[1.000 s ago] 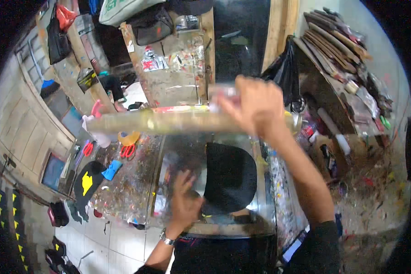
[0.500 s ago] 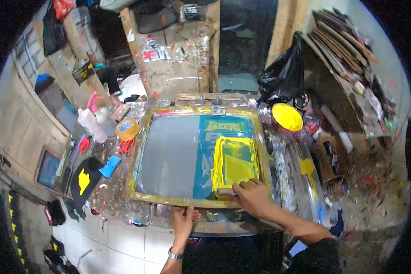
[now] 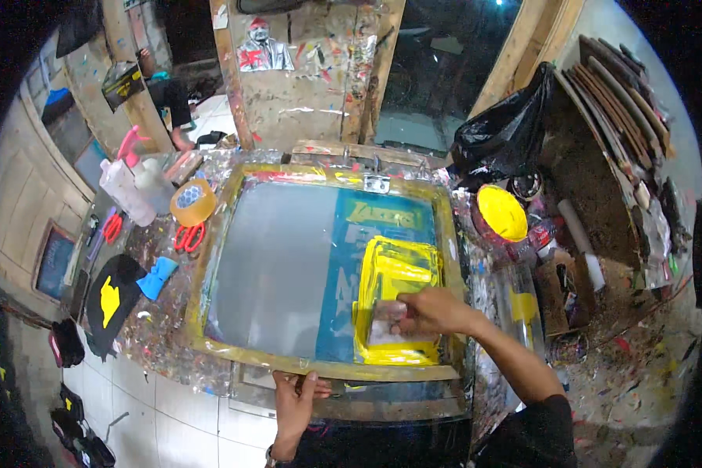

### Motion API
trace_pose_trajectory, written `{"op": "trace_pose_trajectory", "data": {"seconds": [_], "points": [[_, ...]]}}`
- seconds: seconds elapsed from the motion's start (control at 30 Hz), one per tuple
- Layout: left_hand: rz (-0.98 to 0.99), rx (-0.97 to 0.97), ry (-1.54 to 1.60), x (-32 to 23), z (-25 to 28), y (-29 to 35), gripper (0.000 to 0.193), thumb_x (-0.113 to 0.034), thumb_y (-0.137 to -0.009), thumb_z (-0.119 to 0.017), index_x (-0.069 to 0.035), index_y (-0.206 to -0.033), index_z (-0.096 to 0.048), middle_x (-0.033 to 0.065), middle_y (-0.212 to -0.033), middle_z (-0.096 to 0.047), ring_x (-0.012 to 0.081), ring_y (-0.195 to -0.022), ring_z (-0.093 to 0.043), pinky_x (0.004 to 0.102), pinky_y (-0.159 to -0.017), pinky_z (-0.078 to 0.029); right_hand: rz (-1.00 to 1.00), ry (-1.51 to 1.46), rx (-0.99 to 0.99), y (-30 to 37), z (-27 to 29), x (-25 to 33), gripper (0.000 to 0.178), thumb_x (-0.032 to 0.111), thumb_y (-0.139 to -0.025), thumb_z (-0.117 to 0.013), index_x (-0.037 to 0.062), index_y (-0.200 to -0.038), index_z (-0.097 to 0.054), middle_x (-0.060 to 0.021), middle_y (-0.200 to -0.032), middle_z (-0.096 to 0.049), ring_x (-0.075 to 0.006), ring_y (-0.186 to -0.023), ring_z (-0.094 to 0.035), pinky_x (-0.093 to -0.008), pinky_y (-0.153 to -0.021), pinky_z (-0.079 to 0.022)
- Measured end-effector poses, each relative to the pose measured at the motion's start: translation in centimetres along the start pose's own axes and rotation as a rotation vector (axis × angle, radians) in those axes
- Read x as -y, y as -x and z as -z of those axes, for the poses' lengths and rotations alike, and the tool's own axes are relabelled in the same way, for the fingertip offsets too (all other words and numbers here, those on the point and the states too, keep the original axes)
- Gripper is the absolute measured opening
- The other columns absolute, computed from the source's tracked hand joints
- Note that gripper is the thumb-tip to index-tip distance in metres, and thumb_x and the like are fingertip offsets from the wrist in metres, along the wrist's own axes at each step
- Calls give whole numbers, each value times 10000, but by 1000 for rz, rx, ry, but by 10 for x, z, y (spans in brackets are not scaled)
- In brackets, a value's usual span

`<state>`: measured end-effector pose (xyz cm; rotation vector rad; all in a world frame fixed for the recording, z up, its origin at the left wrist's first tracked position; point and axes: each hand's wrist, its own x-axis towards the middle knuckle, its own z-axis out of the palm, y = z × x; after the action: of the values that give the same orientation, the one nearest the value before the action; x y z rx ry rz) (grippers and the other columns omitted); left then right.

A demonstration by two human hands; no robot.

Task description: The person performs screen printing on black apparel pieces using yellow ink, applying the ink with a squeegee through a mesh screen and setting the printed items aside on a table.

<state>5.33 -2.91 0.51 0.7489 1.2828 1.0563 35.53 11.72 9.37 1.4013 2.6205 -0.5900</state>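
In front of me lies a wooden-framed printing screen [image 3: 267, 261], grey mesh on its left and blue-green coating on its right. My right hand [image 3: 438, 310] is closed around a squeegee [image 3: 386, 324], whose blade rests on the mesh within a patch of wet yellow ink [image 3: 402, 251]. Pale lettering shows through the coating beside and above the ink. At the frame's near edge, my left hand [image 3: 295, 404] grips the rim from below, some fingertips tucked out of sight. A metal clamp [image 3: 376, 184] sits at the far edge.
Left of the screen are spray bottles [image 3: 129, 193], a tape roll [image 3: 193, 203], red scissors [image 3: 189, 236], a blue cloth [image 3: 157, 278] and a black piece with a yellow print [image 3: 112, 300]. To the right stand a tub of yellow ink [image 3: 501, 212] and a black plastic bag [image 3: 503, 129].
My right hand has moved the squeegee away from the near edge, up into the yellow patch. The left hand stays at the frame's near rim. My view has shifted a little.
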Motion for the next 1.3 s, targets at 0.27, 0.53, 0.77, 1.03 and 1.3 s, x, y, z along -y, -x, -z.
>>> {"op": "trace_pose_trajectory", "data": {"seconds": [0.27,0.53,0.77,1.03,1.3], "points": [[40,-31,-20,-15,-1,6,505,-114,-1005,-538,13,-1331,-174,203,-850,-642,254,-722,-692,371,-629,-614,-181,369,-628,-56,11,-56,364,444,-908,-598,91,-993,-572,-134,-696,-663,-352,-594,-652,-480,-509,-493],[-21,-34,-23,0,3,4,484,-126,-1012,-525,47,-1323,-197,206,-841,-651,257,-714,-692,361,-654,-614,-89,361,-543,62,-71,53,244,265,-815,-645,110,-993,-585,-69,-854,-631,-242,-746,-666,-396,-725,-553],[-296,-105,-30,-6,-1,13,281,-147,-1016,-523,-1,-1149,-324,168,-804,-648,197,-629,-652,303,-539,-549,-151,271,-757,81,-27,104,376,418,-800,-711,83,-928,-598,-83,-814,-572,-266,-826,-608,-553,-941,-395],[-1005,-63,-74,-141,-62,-30,479,-213,-950,-619,11,-1247,-316,145,-983,-585,185,-837,-604,299,-750,-515,-176,462,-1202,57,126,101,489,567,-818,-660,84,-821,-585,-101,-765,-578,-289,-747,-581,-451,-820,-411],[-960,-396,-1138,-57,-126,-227,705,-393,-792,-789,34,-1255,-472,316,-1435,-328,512,-1323,-323,534,-1108,-303,-348,427,-1075,31,251,76,767,723,-848,-501,-6,-1021,-668,-270,-942,-680,-408,-938,-669,-478,-823,-516]]}}
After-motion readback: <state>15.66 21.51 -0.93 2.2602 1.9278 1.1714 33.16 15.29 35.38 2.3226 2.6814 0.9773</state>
